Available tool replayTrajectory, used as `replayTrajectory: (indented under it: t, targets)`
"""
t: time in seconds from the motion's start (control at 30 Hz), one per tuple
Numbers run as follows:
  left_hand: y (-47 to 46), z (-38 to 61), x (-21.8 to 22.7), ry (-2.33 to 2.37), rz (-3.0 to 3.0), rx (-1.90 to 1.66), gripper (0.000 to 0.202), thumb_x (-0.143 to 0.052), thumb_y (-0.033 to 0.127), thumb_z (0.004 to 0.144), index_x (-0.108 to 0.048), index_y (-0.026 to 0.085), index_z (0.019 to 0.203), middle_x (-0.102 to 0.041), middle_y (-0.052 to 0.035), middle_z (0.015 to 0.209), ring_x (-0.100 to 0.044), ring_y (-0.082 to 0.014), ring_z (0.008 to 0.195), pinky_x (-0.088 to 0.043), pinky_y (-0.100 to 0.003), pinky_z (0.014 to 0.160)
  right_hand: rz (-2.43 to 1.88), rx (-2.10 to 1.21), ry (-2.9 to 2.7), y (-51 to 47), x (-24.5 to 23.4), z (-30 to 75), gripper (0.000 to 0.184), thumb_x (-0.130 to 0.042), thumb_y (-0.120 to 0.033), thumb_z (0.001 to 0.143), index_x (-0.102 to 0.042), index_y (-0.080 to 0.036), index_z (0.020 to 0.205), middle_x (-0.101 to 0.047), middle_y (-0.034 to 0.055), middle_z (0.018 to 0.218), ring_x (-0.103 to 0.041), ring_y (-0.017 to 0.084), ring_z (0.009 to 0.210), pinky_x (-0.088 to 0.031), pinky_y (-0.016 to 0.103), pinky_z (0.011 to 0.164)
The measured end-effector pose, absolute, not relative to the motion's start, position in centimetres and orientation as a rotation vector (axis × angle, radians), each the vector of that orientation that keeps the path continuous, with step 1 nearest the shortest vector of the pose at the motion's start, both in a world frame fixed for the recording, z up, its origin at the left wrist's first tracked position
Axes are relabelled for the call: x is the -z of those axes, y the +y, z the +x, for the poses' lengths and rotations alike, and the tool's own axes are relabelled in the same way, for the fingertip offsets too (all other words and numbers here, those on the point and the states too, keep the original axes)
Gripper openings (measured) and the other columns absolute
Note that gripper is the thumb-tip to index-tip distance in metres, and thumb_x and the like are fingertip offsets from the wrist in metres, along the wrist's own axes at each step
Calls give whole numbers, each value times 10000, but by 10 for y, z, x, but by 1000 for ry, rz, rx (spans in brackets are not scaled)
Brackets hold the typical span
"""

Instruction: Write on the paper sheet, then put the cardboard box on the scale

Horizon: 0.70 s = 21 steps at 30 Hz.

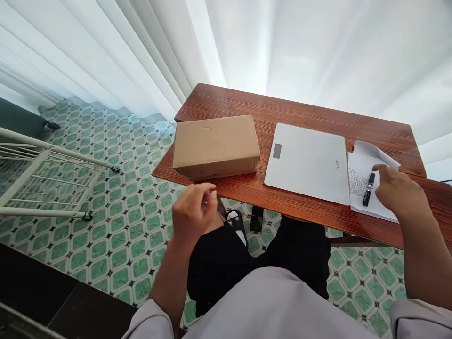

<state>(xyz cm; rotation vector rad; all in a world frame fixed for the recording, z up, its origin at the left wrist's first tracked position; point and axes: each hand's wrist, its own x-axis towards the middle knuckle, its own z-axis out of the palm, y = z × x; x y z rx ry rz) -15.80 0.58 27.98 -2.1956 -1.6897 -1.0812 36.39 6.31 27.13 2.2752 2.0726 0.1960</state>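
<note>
My left hand (193, 209) hovers in the air just in front of the table's near edge, fingers loosely curled with nothing in them, below a closed brown cardboard box (216, 145). My right hand (399, 190) rests on a printed white paper sheet (360, 188) at the table's right, fingers bent down onto it. A black marker (368, 189) lies on the paper just left of that hand, not gripped. A flat white digital scale (307, 162) sits between the box and the paper.
The wooden table (282, 110) stands against white curtains (247, 42). A white wire rack (45, 179) stands on the green patterned tile floor at left. My dark-trousered legs and sandalled feet (237, 226) are under the table edge.
</note>
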Motion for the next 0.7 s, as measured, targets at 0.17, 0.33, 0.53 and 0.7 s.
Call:
replayTrajectory:
  t: [0.17,0.33,0.53,0.7]
  targets:
    - [21,-181,-294,-1681,-1902,1212,200,-569,174,909,-596,204,1105,-615,-12,799,-588,-169,724,-506,-327,790,2402,-403,2309,61,-310,309,399,-297,-256,929,-501,-390,1245,-608,147,1095,-592,380,1072,-459,519,784]
    - [38,-195,-306,-1785,-1815,1319,337,-553,205,905,-544,198,1242,-642,-101,1056,-629,-239,1001,-537,-414,921,2548,-140,2766,69,-325,219,335,-393,-361,1001,-540,-223,1268,-615,154,1149,-615,302,1084,-525,498,924]
    - [58,-202,-300,-2058,-1780,1472,545,-506,314,949,-429,188,1474,-596,-136,1381,-572,-253,1294,-488,-421,1084,2304,981,3091,79,-301,116,568,-405,-500,1029,-355,-240,1532,-506,153,1492,-540,238,1347,-529,460,1054]
    - [64,-202,-285,-2439,-1736,1435,692,-481,487,960,-350,177,1564,-547,-174,1491,-555,-293,1357,-449,-465,1140,2247,1442,2825,88,-285,69,773,-322,-659,1005,-269,-188,1615,-347,130,1634,-393,252,1496,-370,496,1225]
